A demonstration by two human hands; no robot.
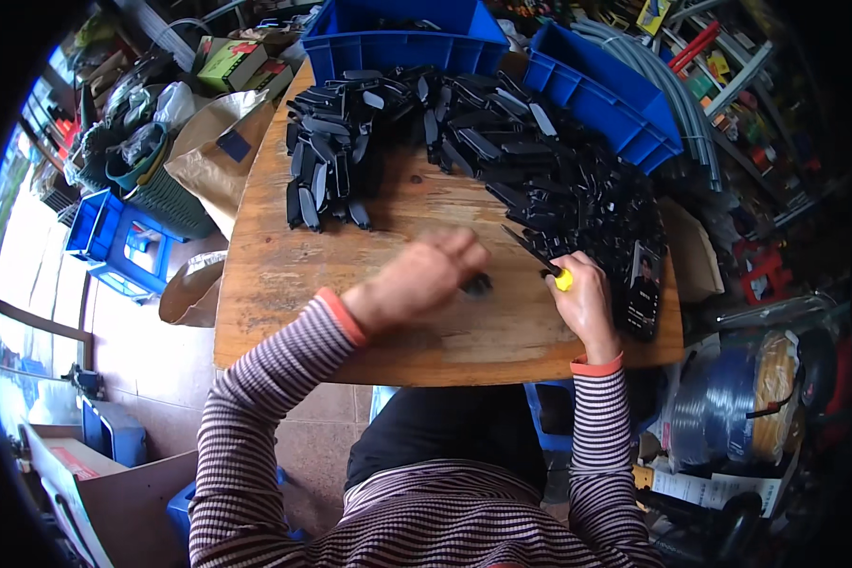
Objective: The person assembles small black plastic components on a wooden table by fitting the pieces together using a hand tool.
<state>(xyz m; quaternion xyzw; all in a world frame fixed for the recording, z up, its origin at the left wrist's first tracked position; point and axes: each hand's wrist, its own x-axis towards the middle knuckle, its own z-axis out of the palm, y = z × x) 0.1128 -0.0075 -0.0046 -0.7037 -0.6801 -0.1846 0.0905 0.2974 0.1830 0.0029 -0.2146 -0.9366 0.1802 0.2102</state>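
My right hand (585, 295) is closed round a screwdriver with a black and yellow handle (564, 280); its thin dark shaft points up and to the left, above the tabletop. My left hand (418, 284) is over the middle of the wooden table (350, 327), its fingers smeared by motion. Just by its fingertips is a small dark piece (479, 286), too blurred to make out; whether the hand touches it I cannot tell. Beyond both hands lies a broad heap of long black plastic parts (483, 142), some with grey faces. Smaller black pieces (587, 204) pile up at the right.
Two blue plastic bins (402, 52) (601, 95) stand along the table's far edge. A phone (644, 292) with a lit screen lies at the right edge. A brown paper bag (213, 142) and a blue stool (128, 246) are at the left; wrapped tubing coils (729, 398) sit at the right.
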